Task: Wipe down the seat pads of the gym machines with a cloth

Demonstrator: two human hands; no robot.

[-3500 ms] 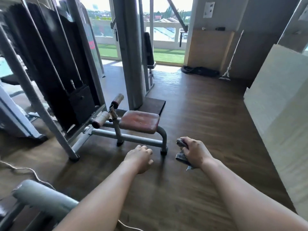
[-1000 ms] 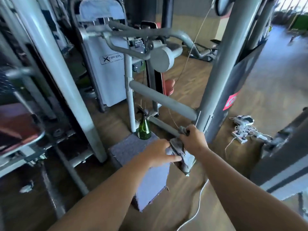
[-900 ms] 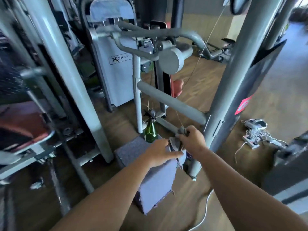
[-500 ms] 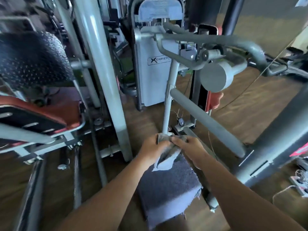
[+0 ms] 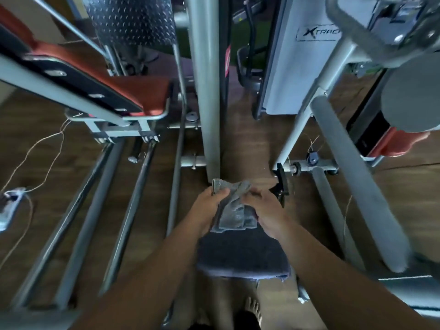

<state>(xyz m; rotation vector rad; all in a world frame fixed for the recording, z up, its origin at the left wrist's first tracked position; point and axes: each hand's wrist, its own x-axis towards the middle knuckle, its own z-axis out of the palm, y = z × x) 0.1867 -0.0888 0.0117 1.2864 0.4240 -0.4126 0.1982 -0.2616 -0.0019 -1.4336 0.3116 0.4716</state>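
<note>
A grey cloth [image 5: 234,208] hangs crumpled between both hands in the middle of the view. My left hand [image 5: 209,206] pinches its upper left edge and my right hand [image 5: 267,210] grips its right side. Up at the left, a red seat pad [image 5: 133,90] sits on a grey metal frame, well above and left of my hands. A second red pad [image 5: 397,145] shows at the right, behind a grey roller [image 5: 414,98].
A thick grey upright post [image 5: 209,91] stands straight ahead of my hands. Steel rails [image 5: 95,198] run along the wooden floor at left. A padded bar [image 5: 357,177] slants down the right. A grey mat [image 5: 242,253] lies below my hands, a power strip [image 5: 9,206] at far left.
The view has swung left and tilted down, bringing the red seat pad at left closer. Both hands still hold the cloth, now opened out a little more between them.
</note>
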